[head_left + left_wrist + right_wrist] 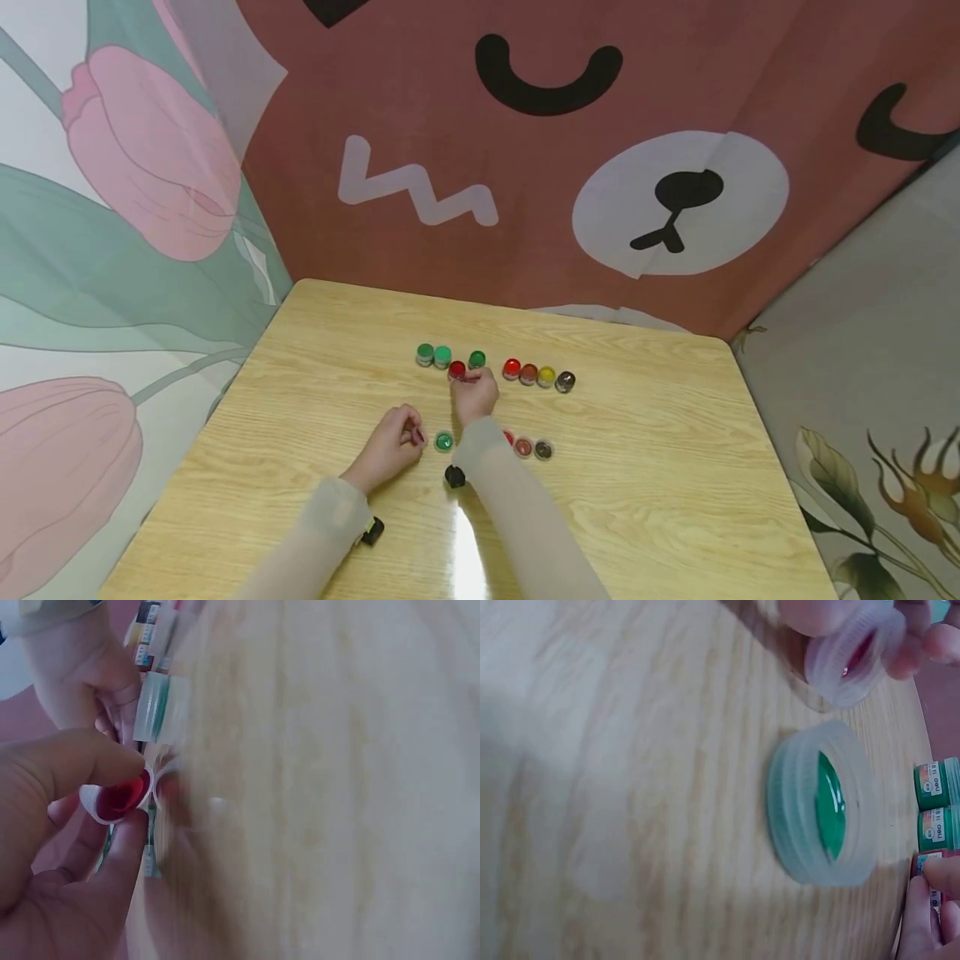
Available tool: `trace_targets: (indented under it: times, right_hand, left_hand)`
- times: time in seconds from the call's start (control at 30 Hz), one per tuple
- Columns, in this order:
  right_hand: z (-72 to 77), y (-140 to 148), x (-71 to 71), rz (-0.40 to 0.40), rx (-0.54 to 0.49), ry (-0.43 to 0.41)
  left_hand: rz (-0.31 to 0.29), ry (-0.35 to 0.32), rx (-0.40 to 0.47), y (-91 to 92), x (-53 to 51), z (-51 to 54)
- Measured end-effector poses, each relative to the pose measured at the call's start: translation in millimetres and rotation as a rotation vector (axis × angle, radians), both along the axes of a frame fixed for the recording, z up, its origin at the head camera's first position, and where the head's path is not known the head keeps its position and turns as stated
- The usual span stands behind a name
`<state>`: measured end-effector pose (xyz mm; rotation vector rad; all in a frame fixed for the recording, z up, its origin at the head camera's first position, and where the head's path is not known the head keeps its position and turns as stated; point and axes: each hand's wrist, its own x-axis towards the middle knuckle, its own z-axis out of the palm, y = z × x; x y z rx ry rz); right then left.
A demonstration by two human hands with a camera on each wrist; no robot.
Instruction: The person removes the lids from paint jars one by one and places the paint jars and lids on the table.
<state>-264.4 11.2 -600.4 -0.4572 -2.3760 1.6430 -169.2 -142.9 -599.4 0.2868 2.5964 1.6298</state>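
My left hand pinches a small clear plastic lid between thumb and fingers, tilted just above the table. Red paint coats the lid's inside. Further back, my right hand grips a small jar of red paint standing on the table; in the right wrist view its fingers lie around the jar's labelled side. Between the hands lies a lid with green paint inside. Two jars of green paint stand left of the red jar, and another green jar stands behind the right hand.
Right of the right hand, a back row holds a red jar, a brown jar, a yellow jar and a dark jar. Nearer lie a brown-stained lid and a dark-stained lid. The right sleeve partly covers a red lid.
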Motion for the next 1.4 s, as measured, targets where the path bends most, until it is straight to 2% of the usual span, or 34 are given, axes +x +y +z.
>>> trace_targets:
  times: [0.17, 0.4, 0.57, 0.7, 1.07, 1.3, 1.4]
  right_hand:
    - [-0.5, -2.6, -2.7, -0.021, 0.019, 0.013]
    - [-2.0, -1.6, -9.1, -0.036, 0.026, 0.003]
    - [-2.0, 1.2, -13.5, -0.02, 0.069, -0.018]
    - [2.5, 2.9, -14.7, -0.005, 0.087, -0.035]
    - [8.0, 9.1, -13.7, 0.043, 0.046, -0.12]
    - [6.3, 11.8, -13.7, 0.107, 0.149, -0.082]
    - [5.1, 12.3, -14.1, 0.135, 0.153, -0.074]
  left_hand:
    - [-0.01, 0.038, -0.19, 1.3, 6.2, 5.3]
    - [-0.048, 0.06, -0.283, 2.9, 8.3, 10.5]
    - [-0.074, 0.091, -0.299, 3.0, 9.9, 11.4]
    - [-0.08, 0.102, -0.292, 1.9, 10.3, 7.9]
    - [-0.078, 0.059, -0.211, 0.7, 10.0, -1.4]
    - [-0.055, 0.028, -0.189, 1.8, 8.2, -4.5]
    - [-0.043, 0.03, -0.19, 2.1, 7.7, -5.8]
